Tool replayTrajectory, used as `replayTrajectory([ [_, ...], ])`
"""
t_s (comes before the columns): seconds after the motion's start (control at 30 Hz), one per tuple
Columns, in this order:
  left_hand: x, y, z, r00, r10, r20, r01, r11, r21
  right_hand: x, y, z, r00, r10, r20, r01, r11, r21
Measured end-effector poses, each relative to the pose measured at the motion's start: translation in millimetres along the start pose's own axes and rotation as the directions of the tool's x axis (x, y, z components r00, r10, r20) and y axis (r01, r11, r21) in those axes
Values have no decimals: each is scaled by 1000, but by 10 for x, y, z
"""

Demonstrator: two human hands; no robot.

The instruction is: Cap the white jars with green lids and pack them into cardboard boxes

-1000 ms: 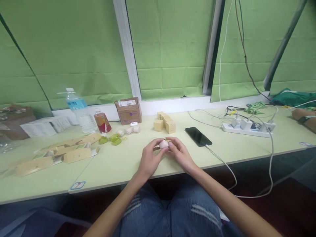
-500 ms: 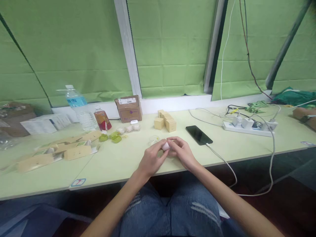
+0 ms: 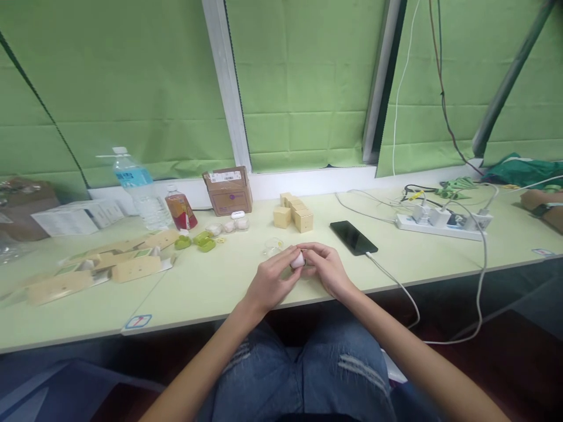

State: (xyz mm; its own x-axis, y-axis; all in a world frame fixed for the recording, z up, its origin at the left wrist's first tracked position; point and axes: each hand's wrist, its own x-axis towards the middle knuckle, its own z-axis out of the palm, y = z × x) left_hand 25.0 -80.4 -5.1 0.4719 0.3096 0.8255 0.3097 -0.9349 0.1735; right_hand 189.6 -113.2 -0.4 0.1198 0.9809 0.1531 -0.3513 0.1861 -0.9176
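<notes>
Both my grips, left hand [image 3: 272,282] and right hand [image 3: 329,272], hold the pale case [image 3: 298,261] below frame centre, freshly turned (handling unfinished, I judge).

Smooth, plastic-looking held object [image 3: 298,261]; smooth worktop [image 3: 211,293]; glossy phone [image 3: 353,237]; matt cardboard carton [image 3: 229,202]; clear plastic bottle [image 3: 152,208]; rough, frayed denim jeans [image 3: 323,384].

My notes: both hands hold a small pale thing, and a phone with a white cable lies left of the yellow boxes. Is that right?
Not quite: the head view shows the phone, with its white cable, right of the yellow boxes. The left hand and right hand do hold the pale thing.
</notes>
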Motion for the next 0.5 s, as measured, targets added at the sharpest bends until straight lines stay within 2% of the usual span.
replayTrajectory([
  [0.3, -8, -39, -20, 999, 32, 6, -32, 999, -11, 4, 12, -20, 1000, -7, 20, 7, 1000, -1],
  [0.5, 14, -46, -46, 998, 48, 50, -48, 999, 6, 10, 26, -21, 999, 0, 35, -1, 1000, 22],
])
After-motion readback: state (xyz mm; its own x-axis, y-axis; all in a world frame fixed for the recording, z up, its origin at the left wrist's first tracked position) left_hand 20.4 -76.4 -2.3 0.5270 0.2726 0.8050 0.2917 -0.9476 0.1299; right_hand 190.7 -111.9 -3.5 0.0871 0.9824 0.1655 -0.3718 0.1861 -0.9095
